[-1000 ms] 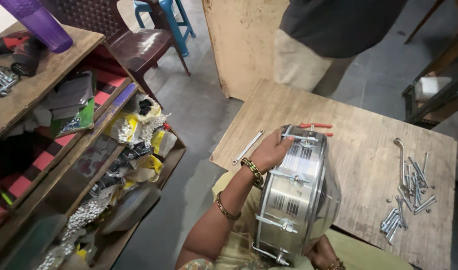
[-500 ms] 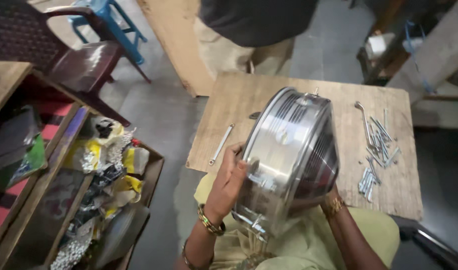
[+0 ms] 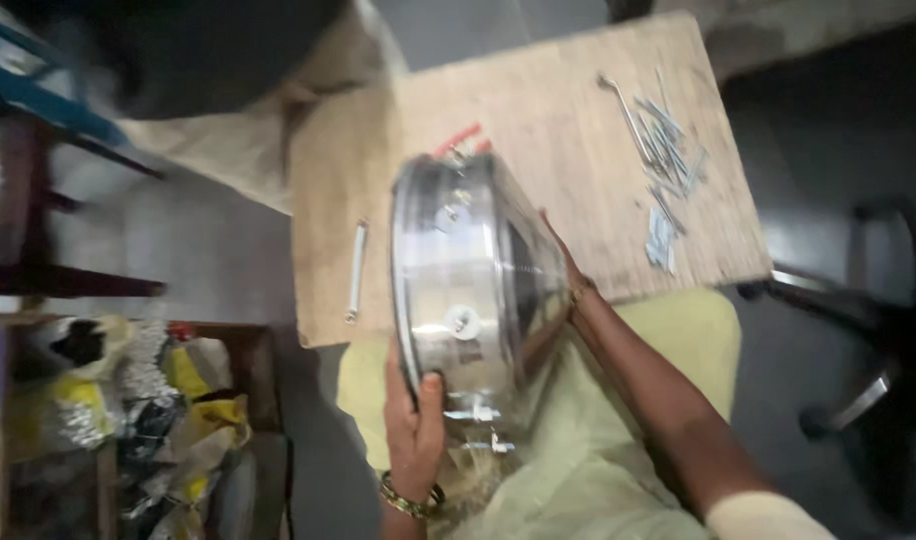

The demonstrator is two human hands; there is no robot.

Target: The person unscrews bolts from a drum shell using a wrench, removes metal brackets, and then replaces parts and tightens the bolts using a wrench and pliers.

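A shiny metal drum shell (image 3: 468, 280) stands on edge over my lap, at the near edge of a low wooden table (image 3: 538, 110). My left hand (image 3: 413, 415) grips its lower rim, thumb over the shell wall. My right hand (image 3: 563, 265) presses against the drum's far side, mostly hidden behind it; only the wrist and forearm show. Something red (image 3: 458, 140) pokes out by the drum's top edge. The picture is blurred by motion.
A long metal rod (image 3: 356, 270) lies on the table's left part. A heap of metal rods and screws (image 3: 663, 160) lies at its right. Another person (image 3: 228, 60) stands beyond the table. A wooden crate with bagged hardware (image 3: 138, 410) sits at lower left, a chair base (image 3: 878, 330) at right.
The view has swung and the drum has turned more upright on its edge. My left hand has slid from the drum's side down to its lower rim.
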